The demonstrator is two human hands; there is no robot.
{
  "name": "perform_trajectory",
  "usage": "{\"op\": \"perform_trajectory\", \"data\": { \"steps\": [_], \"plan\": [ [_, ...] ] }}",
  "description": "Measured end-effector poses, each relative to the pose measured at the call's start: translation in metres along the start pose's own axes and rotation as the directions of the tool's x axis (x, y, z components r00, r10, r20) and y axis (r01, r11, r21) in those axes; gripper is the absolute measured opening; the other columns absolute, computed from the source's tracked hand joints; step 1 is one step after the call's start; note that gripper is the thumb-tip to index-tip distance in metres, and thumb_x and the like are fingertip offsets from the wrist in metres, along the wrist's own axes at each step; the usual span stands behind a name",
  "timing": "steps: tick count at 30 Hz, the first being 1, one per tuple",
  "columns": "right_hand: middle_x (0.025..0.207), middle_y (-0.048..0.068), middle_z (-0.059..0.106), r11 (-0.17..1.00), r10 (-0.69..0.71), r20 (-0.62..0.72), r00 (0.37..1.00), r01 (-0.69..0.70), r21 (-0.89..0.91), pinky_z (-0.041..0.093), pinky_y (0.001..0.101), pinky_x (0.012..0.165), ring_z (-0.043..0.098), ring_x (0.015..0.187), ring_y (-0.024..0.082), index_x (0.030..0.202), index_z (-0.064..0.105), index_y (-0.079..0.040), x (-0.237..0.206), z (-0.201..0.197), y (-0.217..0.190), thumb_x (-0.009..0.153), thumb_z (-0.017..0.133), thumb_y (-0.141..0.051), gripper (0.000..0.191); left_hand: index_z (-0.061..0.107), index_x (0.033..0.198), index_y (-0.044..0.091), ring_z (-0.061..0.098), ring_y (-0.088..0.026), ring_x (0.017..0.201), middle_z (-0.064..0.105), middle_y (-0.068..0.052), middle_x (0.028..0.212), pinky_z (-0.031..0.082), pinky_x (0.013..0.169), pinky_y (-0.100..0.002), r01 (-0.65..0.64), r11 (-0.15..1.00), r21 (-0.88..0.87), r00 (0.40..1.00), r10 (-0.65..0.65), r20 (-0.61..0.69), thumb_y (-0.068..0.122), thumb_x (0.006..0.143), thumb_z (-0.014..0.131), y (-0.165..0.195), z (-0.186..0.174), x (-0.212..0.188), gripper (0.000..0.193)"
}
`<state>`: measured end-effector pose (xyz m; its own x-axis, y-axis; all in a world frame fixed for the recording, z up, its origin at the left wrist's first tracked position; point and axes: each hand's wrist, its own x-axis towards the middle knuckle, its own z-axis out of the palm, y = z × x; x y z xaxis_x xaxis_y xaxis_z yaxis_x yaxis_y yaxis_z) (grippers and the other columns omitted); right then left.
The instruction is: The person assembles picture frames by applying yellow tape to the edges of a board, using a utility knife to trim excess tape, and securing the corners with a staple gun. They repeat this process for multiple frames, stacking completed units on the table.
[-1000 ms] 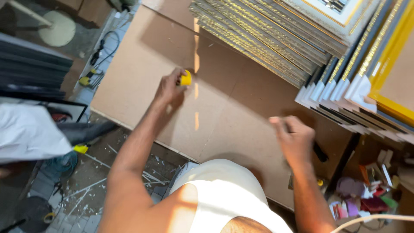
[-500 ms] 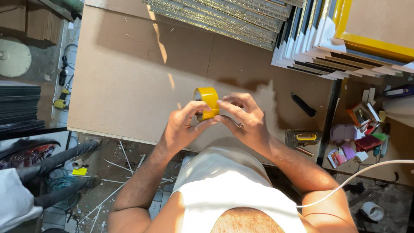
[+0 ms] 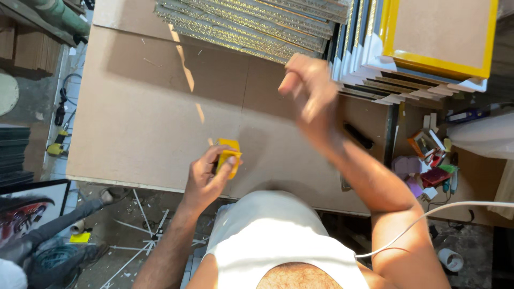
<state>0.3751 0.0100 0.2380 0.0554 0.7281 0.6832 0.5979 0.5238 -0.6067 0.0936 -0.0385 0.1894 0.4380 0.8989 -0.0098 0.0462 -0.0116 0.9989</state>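
Your left hand [image 3: 206,179] grips the yellow tape roll [image 3: 228,158] low over the brown worktop [image 3: 139,123]. Your right hand [image 3: 310,93] is raised, blurred, fingers curled; can't tell its grip. No tape visibly laid on the board yet.

A yellow roll of tape [image 3: 227,157] is seen against the plain brown board desk [image 3: 134,123]; gold-patterned frame mouldings [image 3: 251,24] and a yellow-edged frame [image 3: 435,64] are stacked.

Head-worn view, steeply down, close
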Motion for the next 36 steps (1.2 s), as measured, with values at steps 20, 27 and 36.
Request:
{"op": "perform_trajectory", "data": {
  "steps": [20, 27, 36],
  "plan": [
    [0.096, 0.011, 0.071, 0.121, 0.861, 0.374, 0.344, -0.854, 0.506, 0.059, 0.0454, 0.078, 0.07, 0.084, 0.025, 0.118, 0.054, -0.007, 0.002, 0.031, 0.076, 0.099, 0.065, -0.038, 0.038, 0.071, 0.108, 0.005, 0.073, -0.009, 0.073, 0.078, -0.005, 0.08, 0.057, 0.065, -0.026, 0.321, 0.942, 0.093, 0.897, -0.271, -0.35, 0.027, 0.1, 0.063, -0.08, -0.051, -0.071, 0.025],
    [0.128, 0.011, 0.069, -0.137, 0.735, 0.443, 0.512, -0.528, 0.838, 0.059, 0.0453, 0.099, 0.07, 0.115, 0.027, 0.139, 0.053, -0.005, -0.019, 0.052, 0.107, 0.09, 0.069, -0.036, 0.06, 0.072, 0.107, 0.004, 0.071, -0.01, 0.07, 0.079, -0.006, 0.08, 0.057, 0.064, -0.026, 0.39, 0.916, 0.09, 0.829, -0.307, -0.467, 0.028, 0.1, 0.063, -0.107, -0.055, -0.103, 0.027],
    [0.113, 0.006, 0.068, -0.143, 0.578, 0.636, 0.511, -0.704, 0.695, 0.057, 0.0414, 0.1, 0.068, 0.109, 0.021, 0.121, 0.06, -0.005, -0.106, 0.036, 0.134, 0.09, 0.074, -0.002, 0.035, 0.071, 0.109, 0.005, 0.076, -0.012, 0.077, 0.079, -0.008, 0.085, 0.058, 0.065, -0.027, 0.411, 0.911, 0.015, 0.712, -0.311, -0.629, 0.028, 0.1, 0.063, -0.108, 0.017, -0.179, 0.026]
  ]
}}
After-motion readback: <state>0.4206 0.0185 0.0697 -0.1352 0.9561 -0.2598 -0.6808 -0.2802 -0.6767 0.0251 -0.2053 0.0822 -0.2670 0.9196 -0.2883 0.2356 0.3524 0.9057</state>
